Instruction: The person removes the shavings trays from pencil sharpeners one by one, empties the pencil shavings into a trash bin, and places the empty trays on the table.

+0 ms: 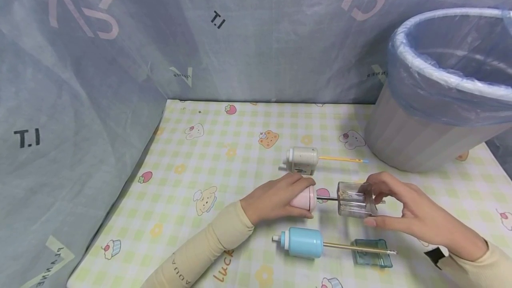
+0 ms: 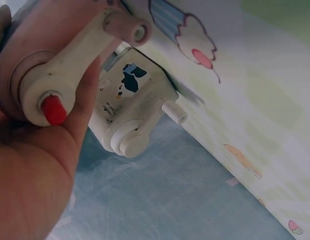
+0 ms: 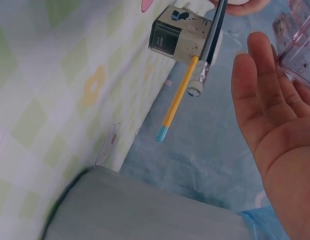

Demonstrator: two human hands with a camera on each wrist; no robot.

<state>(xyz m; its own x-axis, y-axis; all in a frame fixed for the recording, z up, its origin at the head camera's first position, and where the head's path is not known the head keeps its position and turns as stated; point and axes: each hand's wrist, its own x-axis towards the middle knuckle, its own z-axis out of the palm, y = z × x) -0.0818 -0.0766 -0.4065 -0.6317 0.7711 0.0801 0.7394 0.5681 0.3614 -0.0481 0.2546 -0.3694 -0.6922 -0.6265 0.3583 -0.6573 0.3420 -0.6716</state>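
1. Left hand (image 1: 276, 197): fingers and thumb wrap round the pink sharpener (image 1: 305, 199), which lies crank end leftward near the middle of the worktop (image 1: 240, 172). The white crank (image 2: 84, 50) has a red piece at its hub.
2. Dark pencil (image 1: 329, 198): projects rightward from the pink sharpener; its eraser end shows in the right wrist view.
3. Right hand (image 1: 412, 203): thumb and fingers pinch the right end of the clear drawer (image 1: 352, 201). The drawer is apart from the pink sharpener and overlaps the dark pencil in the head view.
4. Cream sharpener (image 1: 304, 159): located just beyond the left hand. A yellow pencil (image 1: 344, 159) extends from its right side.
5. Blue sharpener (image 1: 306, 242): located on the near side of the pink sharpener. A gold pencil (image 1: 340, 246) extends rightward from it and passes above the teal drawer (image 1: 372, 261).
6. Bin (image 1: 420, 141): positioned at the far right, fitted with a translucent blue liner (image 1: 432, 97).
7. Worktop surface: green-and-white check with cartoon figures.
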